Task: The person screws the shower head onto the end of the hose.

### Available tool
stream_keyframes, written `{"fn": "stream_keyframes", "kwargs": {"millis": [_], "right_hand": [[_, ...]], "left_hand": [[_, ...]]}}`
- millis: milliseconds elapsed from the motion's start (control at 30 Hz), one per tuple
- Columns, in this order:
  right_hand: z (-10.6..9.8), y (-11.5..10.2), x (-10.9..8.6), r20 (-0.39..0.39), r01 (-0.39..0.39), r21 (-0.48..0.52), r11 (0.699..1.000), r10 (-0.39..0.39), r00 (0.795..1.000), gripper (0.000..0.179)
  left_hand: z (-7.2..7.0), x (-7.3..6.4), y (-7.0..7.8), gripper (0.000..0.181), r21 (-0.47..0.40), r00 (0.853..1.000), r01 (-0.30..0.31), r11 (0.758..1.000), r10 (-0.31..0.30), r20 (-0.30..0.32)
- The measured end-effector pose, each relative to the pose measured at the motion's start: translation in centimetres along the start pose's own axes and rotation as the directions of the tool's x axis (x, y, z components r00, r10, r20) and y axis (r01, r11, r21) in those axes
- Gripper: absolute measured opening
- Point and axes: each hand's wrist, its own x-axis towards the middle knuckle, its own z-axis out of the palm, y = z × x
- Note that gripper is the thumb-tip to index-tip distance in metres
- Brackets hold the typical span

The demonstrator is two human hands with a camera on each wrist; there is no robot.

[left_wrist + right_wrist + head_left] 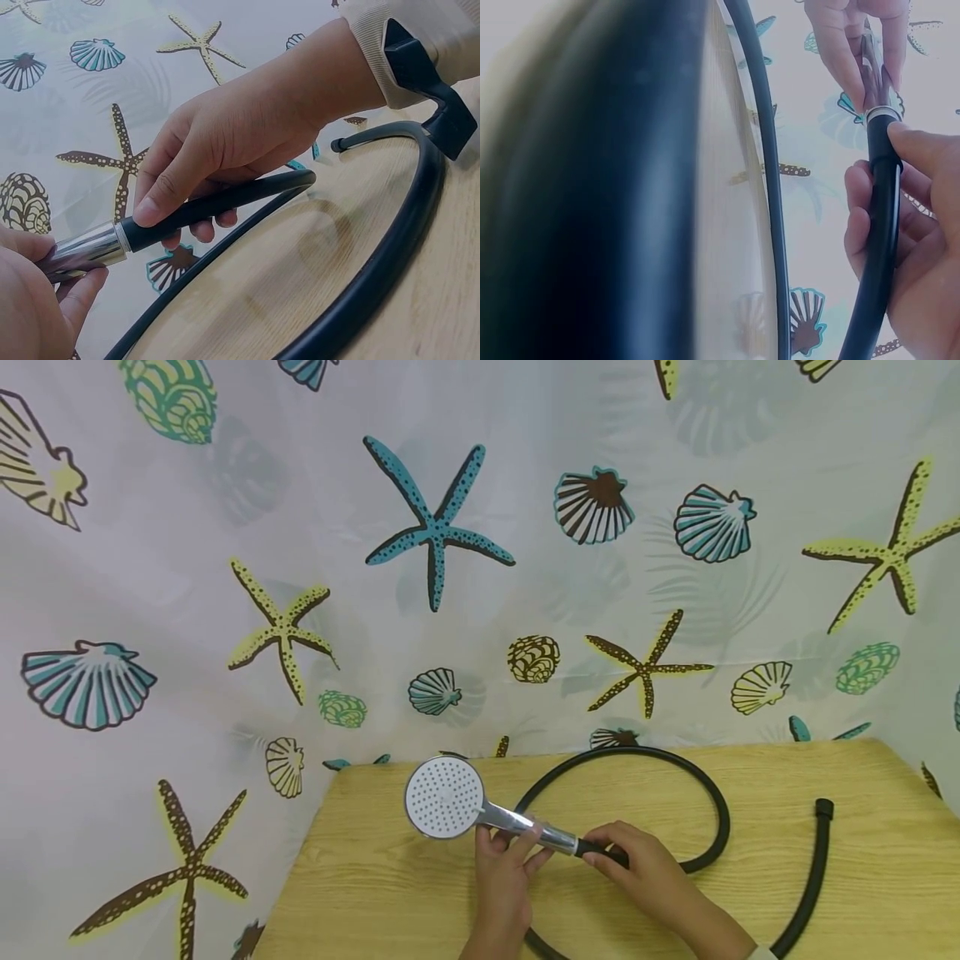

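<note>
A shower head (444, 797) with a round, white, dotted face and a chrome handle (94, 246) is held above the table, its face turned up toward the head camera. My left hand (501, 881) grips the chrome handle between thumb and fingers. At the handle's lower end, a black hose (883, 202) meets it, with a thin pale ring at the joint. My right hand (637, 864) pinches the hose end right beside that ring, the thumb (154, 210) lying along the black collar. Both hands are close together.
The hose loops over the wooden table (375, 877), and its free end (824, 810) with a black connector lies at the right. Behind and left hangs a white curtain (510, 568) printed with starfish and shells. In the right wrist view, blurred hose fills the left side.
</note>
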Motion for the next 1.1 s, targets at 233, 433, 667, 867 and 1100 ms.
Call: {"fn": "stream_keyframes", "kwargs": {"millis": [233,433,667,867,1100], "right_hand": [[-0.08,0.16,0.19,0.040,0.000,0.051,0.999,-0.002,0.999,0.022],[-0.10,0.04,0.13,0.037,0.043,0.042,0.998,-0.045,0.998,0.031],[0.08,-0.01,0.27,0.032,0.044,0.043,0.998,-0.045,0.998,0.036],[0.20,0.06,0.18,0.027,0.068,0.020,0.997,-0.068,0.997,0.031],[0.38,0.15,0.18,0.008,0.075,-0.012,0.997,-0.075,0.997,0.031]], "left_hand": [[-0.04,-0.09,0.16,0.053,0.010,1.000,0.012,1.000,-0.012,-0.013],[-0.04,-0.14,0.28,0.052,0.005,1.000,0.014,1.000,-0.014,-0.026],[-0.28,-0.12,0.35,0.052,0.004,0.999,0.020,1.000,-0.020,-0.025],[-0.52,-0.06,0.26,0.051,0.007,1.000,0.007,1.000,-0.006,-0.009],[-0.56,-0.05,0.32,0.051,0.006,1.000,0.002,1.000,-0.002,-0.007]]}}
